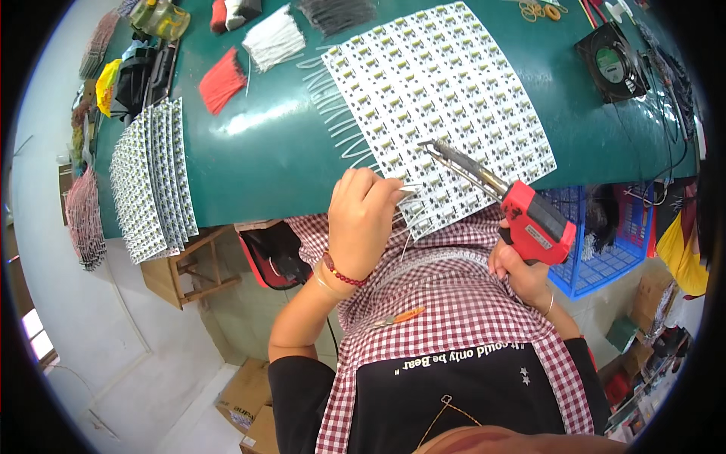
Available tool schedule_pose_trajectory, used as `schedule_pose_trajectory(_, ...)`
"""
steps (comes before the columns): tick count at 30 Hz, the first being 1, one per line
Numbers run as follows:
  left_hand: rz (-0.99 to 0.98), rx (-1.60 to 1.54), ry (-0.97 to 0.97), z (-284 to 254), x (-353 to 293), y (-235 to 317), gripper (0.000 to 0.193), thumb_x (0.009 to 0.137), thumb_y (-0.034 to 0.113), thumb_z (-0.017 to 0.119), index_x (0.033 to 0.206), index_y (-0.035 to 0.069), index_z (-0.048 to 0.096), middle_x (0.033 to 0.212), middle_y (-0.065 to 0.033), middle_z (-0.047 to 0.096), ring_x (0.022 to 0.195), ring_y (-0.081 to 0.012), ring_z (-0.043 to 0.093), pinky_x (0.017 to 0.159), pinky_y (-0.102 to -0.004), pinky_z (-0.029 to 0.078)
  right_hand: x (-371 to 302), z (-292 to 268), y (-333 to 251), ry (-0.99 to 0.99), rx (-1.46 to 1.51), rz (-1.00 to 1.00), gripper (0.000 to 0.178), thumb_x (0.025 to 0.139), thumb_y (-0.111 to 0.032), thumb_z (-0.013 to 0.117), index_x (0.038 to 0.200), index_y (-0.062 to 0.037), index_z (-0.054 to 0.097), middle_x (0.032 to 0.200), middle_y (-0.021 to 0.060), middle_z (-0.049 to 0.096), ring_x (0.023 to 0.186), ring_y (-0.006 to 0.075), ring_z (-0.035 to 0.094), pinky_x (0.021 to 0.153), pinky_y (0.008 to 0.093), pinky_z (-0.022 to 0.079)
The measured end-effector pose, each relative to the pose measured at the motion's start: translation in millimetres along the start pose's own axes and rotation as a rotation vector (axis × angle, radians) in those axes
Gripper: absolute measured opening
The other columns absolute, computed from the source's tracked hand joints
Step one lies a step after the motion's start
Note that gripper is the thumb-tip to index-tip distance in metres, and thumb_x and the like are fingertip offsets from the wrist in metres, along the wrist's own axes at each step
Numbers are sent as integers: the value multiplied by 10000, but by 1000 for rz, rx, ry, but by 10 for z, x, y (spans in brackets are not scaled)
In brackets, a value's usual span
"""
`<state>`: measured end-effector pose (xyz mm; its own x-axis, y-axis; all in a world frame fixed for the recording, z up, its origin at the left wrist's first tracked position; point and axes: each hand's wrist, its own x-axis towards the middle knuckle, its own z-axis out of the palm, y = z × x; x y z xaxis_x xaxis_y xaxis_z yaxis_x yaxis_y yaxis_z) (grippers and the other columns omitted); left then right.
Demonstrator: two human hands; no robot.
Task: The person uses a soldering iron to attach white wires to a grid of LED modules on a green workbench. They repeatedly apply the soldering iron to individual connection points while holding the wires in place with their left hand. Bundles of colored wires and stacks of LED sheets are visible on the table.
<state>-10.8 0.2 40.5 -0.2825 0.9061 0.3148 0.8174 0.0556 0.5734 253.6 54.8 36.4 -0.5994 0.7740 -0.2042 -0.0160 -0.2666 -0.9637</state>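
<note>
A large white circuit board panel (454, 98), covered in rows of small components, lies at the table's front edge and juts out over my lap. White wires (352, 144) loop out along its left side. With thumb and fingers pinched, my left hand (359, 216) holds a thin white wire (409, 188) at the panel's lower left part. My right hand (520, 271) is wrapped round the grip of a red and black soldering gun (538, 225). Its dark tip reaches over the middle of the panel; whether it touches is unclear.
On the green table (265, 166) lie bundles of red wires (221, 81), white wires (274, 39) and black wires (336, 13). Stacked component panels (155, 181) stand at left. A black fan (614, 64) sits far right. Below the table is a blue crate (605, 257).
</note>
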Motion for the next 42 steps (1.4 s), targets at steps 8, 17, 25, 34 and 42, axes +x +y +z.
schedule_pose_trajectory(8, -45, -233, 4, -198, 29, 174, 133, 752, -33, 718, 874, 16, 706, 822, -93, 676, 707, -233, 644, 631, -310, 511, 124, 187, -143, 17, 43, 27, 301, 938, -49, 563, 1214, 1, 455, 705, 57, 530, 601, 130, 531, 603, 319, 492)
schedule_pose_trajectory(17, -177, -581, -169, -102, -145, 617, 132, 842, 19, 698, 972, 12, 719, 763, -85, 691, 619, -137, 661, 559, -255, 507, 275, 333, -168, -51, -278, -61, 280, 845, -19, 722, 1069, -41, 556, 906, 29, 600, 796, 76, 577, 687, 245, 488)
schedule_pose_trajectory(25, -389, -730, -285, -193, -259, 574, 127, 890, 37, 668, 997, -17, 708, 740, -85, 716, 616, -84, 671, 562, -222, 527, 281, 417, -196, -81, -384, -191, 315, 846, -5, 697, 1126, -10, 554, 933, 53, 631, 824, 91, 615, 711, 245, 502)
schedule_pose_trajectory(34, -316, -466, -211, -180, -273, 619, 91, 855, 25, 682, 932, -20, 697, 726, -139, 693, 630, -195, 700, 566, -290, 518, 348, 490, -210, -83, -315, -253, 523, 794, -17, 729, 1269, 7, 513, 1050, 134, 649, 977, 179, 653, 836, 313, 515)
schedule_pose_trajectory(42, -365, -561, -212, -141, -221, 622, 44, 830, -23, 690, 868, -43, 682, 696, -125, 683, 614, -160, 689, 550, -255, 498, 382, 466, -311, -53, -288, -340, 574, 741, 0, 753, 1264, -1, 519, 1062, 176, 658, 977, 273, 687, 818, 337, 544)
